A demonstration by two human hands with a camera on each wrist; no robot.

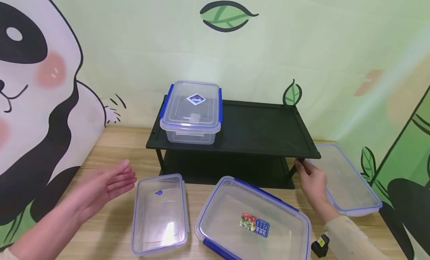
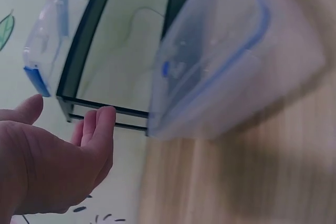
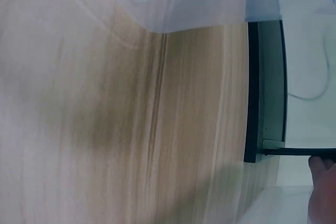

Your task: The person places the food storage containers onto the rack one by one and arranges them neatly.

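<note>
A black two-tier rack (image 1: 258, 127) stands against the backdrop. My right hand (image 1: 314, 179) grips its front right post, close under the top shelf; in the right wrist view the fingertips sit against that post (image 3: 296, 151). My left hand (image 1: 104, 187) hovers at the left with its fingers straight and holds nothing. Just right of it is a clear lidded food container (image 1: 159, 211) with a small blue tab. Another clear food container with blue clips (image 1: 191, 110) rests on the left part of the top shelf.
A large clear container (image 1: 252, 222) with blue clips and a fruit label lies at the front, turned at an angle. Beside the right forearm is another clear container (image 1: 349, 178). A small black object (image 1: 320, 246) is by the right sleeve. A panda-print backdrop (image 1: 151, 47) surrounds the wooden table (image 1: 114, 148).
</note>
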